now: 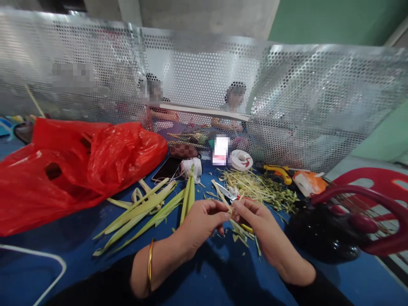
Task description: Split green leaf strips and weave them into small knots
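Observation:
My left hand [204,216] and my right hand [256,219] meet over the middle of the blue table. Fingers of both are pinched on a narrow pale leaf strip [219,192], which sticks up and away from them. Just beyond my fingertips lie scissors [225,191] with a red handle. Several long green-yellow leaves [143,208] are spread to the left of my left hand, with more leaf pieces [190,191] standing near a white thread spool [192,168]. Small leaf scraps [239,233] lie under my hands. A yellow curved thing is partly hidden below my right hand.
A red plastic bag [127,148] covers the left side. Behind the scissors are a white ribbon roll [241,160], a lit phone [221,148] and dried plant stems [270,189]. A black kettle [321,233] stands right. A perforated metal screen [197,76] separates two people beyond.

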Tool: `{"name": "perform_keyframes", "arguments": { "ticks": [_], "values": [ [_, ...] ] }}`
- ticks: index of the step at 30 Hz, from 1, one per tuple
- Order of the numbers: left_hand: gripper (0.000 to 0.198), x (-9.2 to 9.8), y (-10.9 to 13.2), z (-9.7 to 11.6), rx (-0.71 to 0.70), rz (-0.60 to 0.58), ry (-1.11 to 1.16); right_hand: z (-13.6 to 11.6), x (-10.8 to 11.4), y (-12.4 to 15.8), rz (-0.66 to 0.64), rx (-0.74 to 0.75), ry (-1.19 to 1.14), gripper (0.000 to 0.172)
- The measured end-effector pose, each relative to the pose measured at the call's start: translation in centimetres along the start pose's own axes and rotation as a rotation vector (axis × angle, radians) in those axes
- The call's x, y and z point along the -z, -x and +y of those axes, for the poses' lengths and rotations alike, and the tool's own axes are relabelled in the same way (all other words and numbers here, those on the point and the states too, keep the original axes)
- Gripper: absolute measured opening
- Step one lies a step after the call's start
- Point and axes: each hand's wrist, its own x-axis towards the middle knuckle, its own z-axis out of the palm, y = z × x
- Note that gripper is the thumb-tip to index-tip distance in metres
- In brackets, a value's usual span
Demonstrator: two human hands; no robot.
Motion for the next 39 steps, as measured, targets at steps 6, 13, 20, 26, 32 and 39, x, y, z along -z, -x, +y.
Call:
{"name": "perform_keyframes", "arguments": {
  "ticks": [6, 13, 20, 26, 32, 39],
  "values": [
    [0.028, 0.1, 0.1, -0.1, 0.091, -0.114, 0.184, 0.1, -0.3, 0.4, 0.073, 0.081, -0.015, 0.025],
    [0.03, -0.1, 0.2, -0.4, 0.131, -0.124, 0.231, -0.2, -0.9, 0.7, -0.005, 0.147, 0.009, 0.021],
    [0.023, -0.3, 0.1, -0.6, 0.146, -0.13, 0.292, 0.7, -0.8, 1.0, 0.059, 0.181, -0.061, 0.02],
    [0.023, -0.4, 0.1, -0.7, 0.155, -0.087, 0.267, 0.6, -0.8, 0.7, 0.158, 0.154, -0.027, 0.023],
    [0.023, -0.1, -0.2, -0.5, 0.075, 0.054, 0.283, -1.0, 0.1, 0.9, -0.027, 0.175, 0.281, 0.025],
    [0.028, 0.1, -0.2, -0.5, 0.1, 0.006, 0.279, -0.8, 0.4, 1.6, 0.016, 0.417, 0.73, 0.017]
  ]
}}
